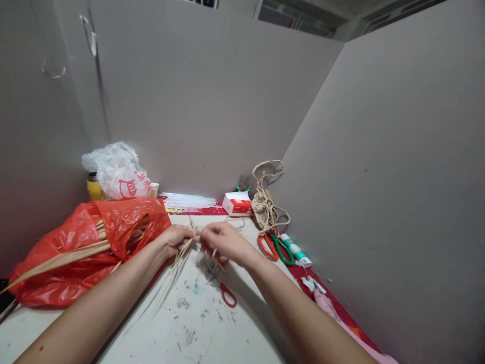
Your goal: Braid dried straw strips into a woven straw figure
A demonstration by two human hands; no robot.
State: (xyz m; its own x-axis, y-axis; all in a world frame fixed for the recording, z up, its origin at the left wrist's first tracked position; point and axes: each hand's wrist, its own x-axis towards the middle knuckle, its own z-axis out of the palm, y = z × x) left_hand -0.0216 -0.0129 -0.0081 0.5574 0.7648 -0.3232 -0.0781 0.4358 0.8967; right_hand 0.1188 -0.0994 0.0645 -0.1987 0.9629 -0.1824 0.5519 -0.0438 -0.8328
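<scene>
My left hand (177, 239) is closed around thin straw strands (175, 273), whose loose ends hang down over the white tabletop (212, 328). A short braided tip (192, 221) sticks up above its fingers. Close on the right, my right hand (220, 242) has its fingers bent at the strands; what they grip is too small and blurred to make out. Below the right hand lies a pair of scissors with red handles (229, 295), its blades partly hidden by the hand.
A red plastic bag (76, 278) of straw lies left, before a white bag (121, 172) and yellow jar (94, 188). White sticks (189, 201), a red-white box (238, 204), coiled braid (264, 205), orange-handled (268, 247) and green-handled scissors (284, 250) and a tube (295, 250) line the back and right.
</scene>
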